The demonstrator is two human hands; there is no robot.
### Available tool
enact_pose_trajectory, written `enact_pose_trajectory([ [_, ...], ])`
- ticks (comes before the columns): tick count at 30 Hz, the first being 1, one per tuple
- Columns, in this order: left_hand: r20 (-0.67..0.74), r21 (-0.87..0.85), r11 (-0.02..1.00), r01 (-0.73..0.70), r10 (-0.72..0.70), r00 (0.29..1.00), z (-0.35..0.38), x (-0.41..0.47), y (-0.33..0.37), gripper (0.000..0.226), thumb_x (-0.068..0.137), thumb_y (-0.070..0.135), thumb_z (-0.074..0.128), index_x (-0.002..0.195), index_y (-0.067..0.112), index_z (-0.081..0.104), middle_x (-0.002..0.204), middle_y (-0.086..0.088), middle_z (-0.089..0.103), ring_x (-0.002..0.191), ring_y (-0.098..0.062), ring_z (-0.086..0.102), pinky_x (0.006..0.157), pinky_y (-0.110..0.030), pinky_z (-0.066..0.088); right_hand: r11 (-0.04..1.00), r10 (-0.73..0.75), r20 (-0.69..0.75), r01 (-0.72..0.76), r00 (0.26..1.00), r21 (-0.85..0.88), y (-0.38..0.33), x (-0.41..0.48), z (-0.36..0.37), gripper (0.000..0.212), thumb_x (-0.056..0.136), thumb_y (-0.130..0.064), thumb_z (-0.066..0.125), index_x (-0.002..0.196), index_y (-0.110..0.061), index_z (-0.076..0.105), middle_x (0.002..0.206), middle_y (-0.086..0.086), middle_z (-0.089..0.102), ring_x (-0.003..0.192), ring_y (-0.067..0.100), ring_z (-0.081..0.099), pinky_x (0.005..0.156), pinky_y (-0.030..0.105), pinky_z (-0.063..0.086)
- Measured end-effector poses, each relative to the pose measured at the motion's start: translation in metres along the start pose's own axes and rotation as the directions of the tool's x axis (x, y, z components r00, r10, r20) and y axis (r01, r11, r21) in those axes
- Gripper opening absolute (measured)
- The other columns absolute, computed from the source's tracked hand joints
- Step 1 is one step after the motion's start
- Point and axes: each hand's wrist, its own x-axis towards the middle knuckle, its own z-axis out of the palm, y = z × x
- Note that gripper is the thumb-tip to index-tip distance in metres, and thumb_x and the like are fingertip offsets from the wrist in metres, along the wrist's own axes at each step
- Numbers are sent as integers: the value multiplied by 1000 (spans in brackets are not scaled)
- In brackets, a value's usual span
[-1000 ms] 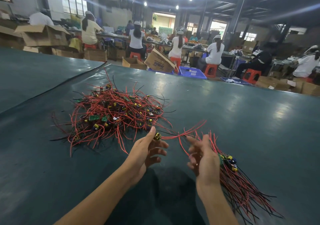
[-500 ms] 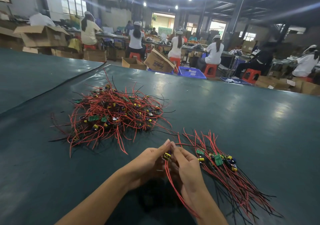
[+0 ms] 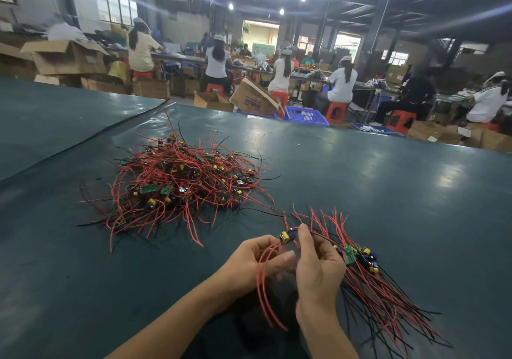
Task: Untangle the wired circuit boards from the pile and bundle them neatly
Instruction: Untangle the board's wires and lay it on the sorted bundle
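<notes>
Left hand [image 3: 257, 264]: fingers curled; thumb and forefinger pinched the left end of the board [image 3: 284, 238], and the other fingers closed loosely round its wires [image 3: 263, 289].
Right hand [image 3: 318, 267]: its back faced me; the fingertips nipped the board's right end from above. My lower fingers were tucked out of sight, so I could not tell what they did.
Board: small, with a yellow part on it, held up off the table [image 3: 360, 178] between my two hands, touching neither pile nor bundle.
Wires: red, looped down from the board through my left palm and trailed toward me between my wrists.
Pile [image 3: 180, 184]: a tangle of red and black leads with green boards in it, on the table ahead and to my left, well apart from my hands.
Bundle [image 3: 382, 297]: on the table just right of my right hand and partly hidden by it, boards gathered together, leads fanned away from me and back toward me.
Table: dark green, glossy cover.
Beyond: people [image 3: 343, 81] sat on red stools [image 3: 336, 110] at benches, with cardboard boxes [image 3: 253, 98] and a blue crate [image 3: 306, 115] on the floor.
</notes>
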Motion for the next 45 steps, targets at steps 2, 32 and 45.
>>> enact_pose_trajectory([
  [2,-110,40,998,-47,51,993,7,0,-1,40,91,43,48,74,9,63,66,-1,67,58,-13,61,58,-22,49,994,-79,14,80,997,-73,2,-3,2,34,89,-17,70,56,-15,70,59,-7,70,56,1,63,55,14,49],
  [32,-191,122,980,-156,177,965,7,1,5,48,98,26,49,52,17,62,53,1,57,51,-11,53,53,-20,44,991,126,188,-113,974,-77,-7,-6,4,34,94,-21,63,64,-21,78,57,-2,69,50,6,64,47,16,49],
  [45,-87,160,981,-114,129,988,-1,-1,15,48,84,45,52,45,18,56,47,-3,56,46,-14,52,57,-23,43,943,282,-42,-269,959,196,-19,38,-22,22,95,-20,61,82,-7,73,49,-10,47,37,2,33,34,15,25],
])
